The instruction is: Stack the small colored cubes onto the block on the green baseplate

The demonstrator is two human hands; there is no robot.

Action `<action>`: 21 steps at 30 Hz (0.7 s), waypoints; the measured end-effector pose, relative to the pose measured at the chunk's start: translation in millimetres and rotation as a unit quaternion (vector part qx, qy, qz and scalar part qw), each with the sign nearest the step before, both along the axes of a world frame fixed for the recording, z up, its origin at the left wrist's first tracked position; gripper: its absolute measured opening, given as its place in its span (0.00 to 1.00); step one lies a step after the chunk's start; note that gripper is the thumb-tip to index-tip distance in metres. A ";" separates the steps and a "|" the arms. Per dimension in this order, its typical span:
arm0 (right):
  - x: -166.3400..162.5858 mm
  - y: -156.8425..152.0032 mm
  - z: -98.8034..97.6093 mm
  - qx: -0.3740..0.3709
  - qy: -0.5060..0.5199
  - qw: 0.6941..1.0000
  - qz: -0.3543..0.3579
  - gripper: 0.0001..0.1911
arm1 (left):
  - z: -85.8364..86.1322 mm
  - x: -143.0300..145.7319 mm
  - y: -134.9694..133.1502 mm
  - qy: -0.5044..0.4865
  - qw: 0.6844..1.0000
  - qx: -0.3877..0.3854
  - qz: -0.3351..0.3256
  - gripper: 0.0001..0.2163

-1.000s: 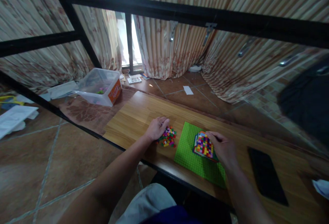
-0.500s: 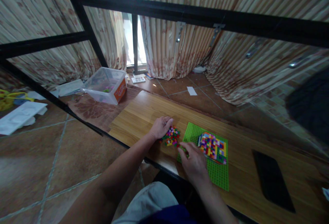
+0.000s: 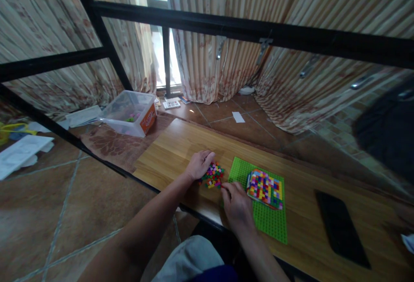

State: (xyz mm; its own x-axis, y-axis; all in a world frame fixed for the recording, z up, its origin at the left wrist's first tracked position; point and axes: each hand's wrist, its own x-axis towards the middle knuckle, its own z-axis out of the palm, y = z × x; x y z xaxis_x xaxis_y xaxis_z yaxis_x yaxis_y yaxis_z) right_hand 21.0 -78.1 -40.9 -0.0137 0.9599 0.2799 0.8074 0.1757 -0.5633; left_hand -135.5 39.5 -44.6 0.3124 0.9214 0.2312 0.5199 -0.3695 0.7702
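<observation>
Many bricks (image 3: 214, 170) border the left hand (image 3: 198, 165); the orange label (image 3: 148, 118) is unreadable.

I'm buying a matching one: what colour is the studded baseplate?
The baseplate is bright green, head view.

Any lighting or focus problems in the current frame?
In the head view, the window gap is blown out to near white; in the head view, the tabletop carries a pale sheen; in the head view, the loose bricks look too small and soft to count.
</observation>
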 end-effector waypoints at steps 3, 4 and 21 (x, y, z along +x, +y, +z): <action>13.8 -6.1 17.7 0.012 0.045 0.999 -0.009 0.15 | 0.5 -0.3 -0.5 0.008 1.000 0.000 0.001 0.20; 22.4 -7.7 23.9 0.017 0.055 0.998 -0.020 0.15 | 0.5 -0.3 -0.6 0.009 1.000 0.000 0.001 0.20; 107.9 17.3 28.5 0.023 -0.022 0.989 -0.145 0.23 | -0.1 -0.4 -0.8 -0.004 1.000 -0.005 0.004 0.20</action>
